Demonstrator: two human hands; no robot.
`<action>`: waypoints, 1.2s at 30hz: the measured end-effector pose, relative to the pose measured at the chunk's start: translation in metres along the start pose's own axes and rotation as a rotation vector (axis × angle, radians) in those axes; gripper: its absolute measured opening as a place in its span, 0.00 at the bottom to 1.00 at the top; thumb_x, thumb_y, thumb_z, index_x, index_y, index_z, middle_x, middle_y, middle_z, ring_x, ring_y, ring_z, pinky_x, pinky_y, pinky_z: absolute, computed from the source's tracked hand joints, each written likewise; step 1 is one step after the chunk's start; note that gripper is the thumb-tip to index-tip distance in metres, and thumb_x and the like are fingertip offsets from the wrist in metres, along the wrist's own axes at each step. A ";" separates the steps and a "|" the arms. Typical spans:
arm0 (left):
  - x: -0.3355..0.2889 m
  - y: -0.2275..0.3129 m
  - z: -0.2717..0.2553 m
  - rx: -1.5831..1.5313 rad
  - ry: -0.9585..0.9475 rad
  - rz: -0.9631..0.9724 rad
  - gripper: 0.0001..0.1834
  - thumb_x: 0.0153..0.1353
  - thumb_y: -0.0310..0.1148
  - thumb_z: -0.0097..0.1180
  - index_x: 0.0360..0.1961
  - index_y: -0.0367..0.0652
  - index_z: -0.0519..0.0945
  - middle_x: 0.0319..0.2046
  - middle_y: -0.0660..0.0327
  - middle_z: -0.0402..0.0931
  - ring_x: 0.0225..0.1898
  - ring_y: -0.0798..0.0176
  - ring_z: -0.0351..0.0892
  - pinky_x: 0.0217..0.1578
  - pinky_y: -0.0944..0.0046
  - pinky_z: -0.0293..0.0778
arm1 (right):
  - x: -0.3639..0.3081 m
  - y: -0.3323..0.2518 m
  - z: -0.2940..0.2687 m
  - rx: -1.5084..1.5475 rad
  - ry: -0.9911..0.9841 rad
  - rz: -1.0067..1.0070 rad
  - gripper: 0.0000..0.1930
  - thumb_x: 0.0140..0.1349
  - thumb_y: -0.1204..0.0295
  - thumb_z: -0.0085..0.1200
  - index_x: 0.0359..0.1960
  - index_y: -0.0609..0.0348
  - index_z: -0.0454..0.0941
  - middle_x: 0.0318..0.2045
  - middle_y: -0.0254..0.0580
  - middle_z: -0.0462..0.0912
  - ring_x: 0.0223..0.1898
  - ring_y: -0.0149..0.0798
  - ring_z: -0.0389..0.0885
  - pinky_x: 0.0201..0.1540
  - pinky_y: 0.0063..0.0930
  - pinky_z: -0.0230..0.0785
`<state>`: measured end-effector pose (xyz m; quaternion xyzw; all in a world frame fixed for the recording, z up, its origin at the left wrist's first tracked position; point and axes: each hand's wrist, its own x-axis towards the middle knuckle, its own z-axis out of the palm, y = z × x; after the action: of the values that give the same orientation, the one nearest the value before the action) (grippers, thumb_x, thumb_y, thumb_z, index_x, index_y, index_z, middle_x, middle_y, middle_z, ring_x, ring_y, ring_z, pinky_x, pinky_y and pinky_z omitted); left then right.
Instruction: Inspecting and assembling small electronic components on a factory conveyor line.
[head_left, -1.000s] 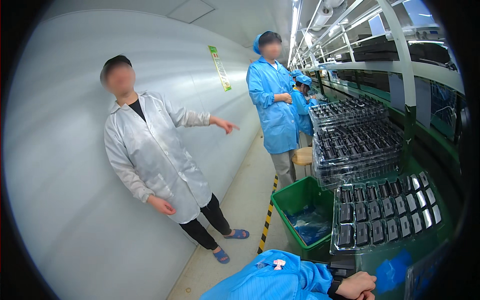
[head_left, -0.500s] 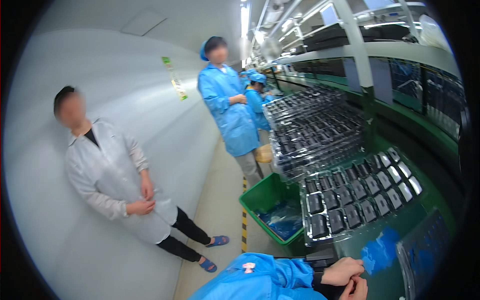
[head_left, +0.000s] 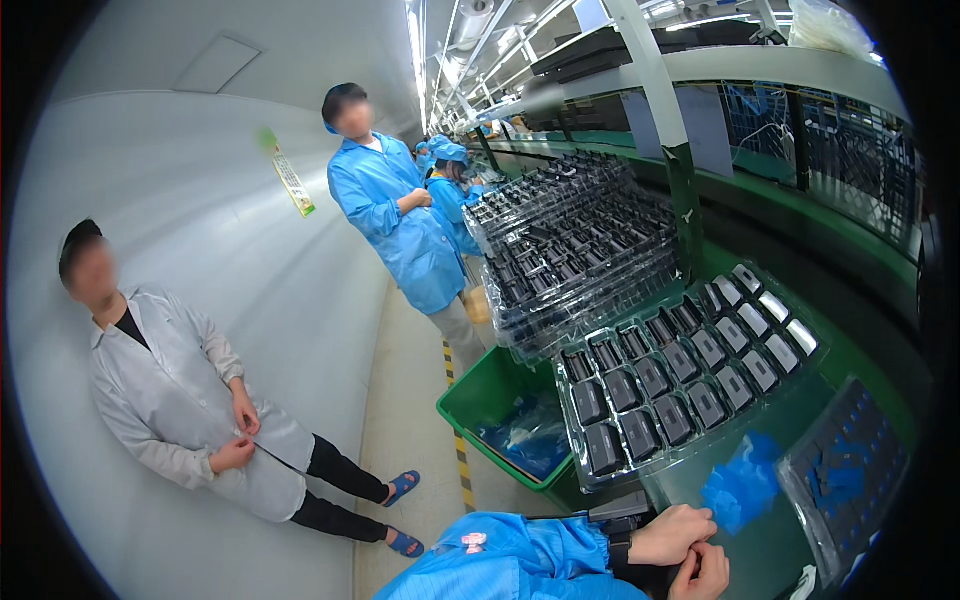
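Observation:
Near the lower edge, my left hand (head_left: 672, 535) is closed, its fingertips bent together close to a crumpled blue film (head_left: 742, 484) on the green table. My right hand (head_left: 703, 573) meets it just below, fingers curled in a pinch. Whatever lies between the fingertips is hidden. A dark shape (head_left: 652, 577) shows under the hands, its kind unclear. Ahead of them lies a clear plastic tray (head_left: 590, 478) holding rows of dark, rectangular plastic parts (head_left: 678, 420), some with shiny pale faces. Beside my left wrist sits another dark part (head_left: 620, 508).
Stacked clear trays (head_left: 590, 325) of black parts stand farther back. A green bin (head_left: 462, 400) with blue film is at their left. On the right lies a dark panel (head_left: 850, 480) bearing blue pieces. Two people stand by the wall and aisle; others sit farther off. A post (head_left: 650, 90) rises behind.
The view has turned to the right, so people, trays and bin appear farther left. More of the right-hand panel shows. My hands stay close together, with little change in their fingers.

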<state>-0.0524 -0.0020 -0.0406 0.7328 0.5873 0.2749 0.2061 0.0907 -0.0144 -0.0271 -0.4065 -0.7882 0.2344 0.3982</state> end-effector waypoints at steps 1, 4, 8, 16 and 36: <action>0.000 0.000 0.000 0.004 0.005 0.003 0.07 0.42 0.28 0.57 0.21 0.38 0.71 0.27 0.50 0.70 0.28 0.44 0.74 0.27 0.50 0.68 | 0.000 0.000 0.001 -0.012 0.002 -0.003 0.05 0.59 0.72 0.53 0.35 0.56 0.79 0.30 0.43 0.79 0.31 0.50 0.75 0.34 0.40 0.68; 0.000 0.001 -0.002 0.005 0.013 0.008 0.07 0.42 0.28 0.57 0.21 0.38 0.72 0.27 0.50 0.70 0.28 0.44 0.74 0.27 0.50 0.68 | 0.001 -0.001 0.001 -0.028 0.005 -0.001 0.05 0.59 0.72 0.52 0.35 0.56 0.79 0.30 0.43 0.79 0.30 0.50 0.75 0.33 0.40 0.67; 0.000 0.001 -0.002 -0.009 0.011 0.003 0.08 0.42 0.29 0.57 0.21 0.37 0.72 0.27 0.50 0.70 0.28 0.44 0.74 0.26 0.51 0.68 | 0.002 -0.003 0.002 -0.040 0.004 -0.002 0.05 0.59 0.72 0.52 0.35 0.57 0.79 0.30 0.44 0.79 0.30 0.51 0.75 0.33 0.40 0.67; 0.000 0.000 -0.001 0.004 0.010 0.001 0.09 0.41 0.30 0.58 0.21 0.38 0.72 0.27 0.51 0.70 0.28 0.45 0.74 0.26 0.51 0.68 | 0.001 -0.001 0.002 -0.027 -0.011 0.003 0.06 0.60 0.71 0.51 0.35 0.57 0.79 0.30 0.44 0.78 0.30 0.51 0.75 0.33 0.40 0.67; 0.002 -0.001 -0.001 0.018 0.017 0.015 0.07 0.41 0.27 0.57 0.21 0.37 0.72 0.27 0.50 0.70 0.28 0.45 0.74 0.26 0.51 0.69 | 0.002 0.002 0.004 -0.012 -0.008 -0.013 0.06 0.61 0.71 0.51 0.36 0.57 0.79 0.30 0.45 0.78 0.31 0.52 0.75 0.33 0.41 0.67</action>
<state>-0.0532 0.0004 -0.0404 0.7368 0.5858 0.2773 0.1925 0.0880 -0.0111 -0.0298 -0.4030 -0.7937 0.2287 0.3942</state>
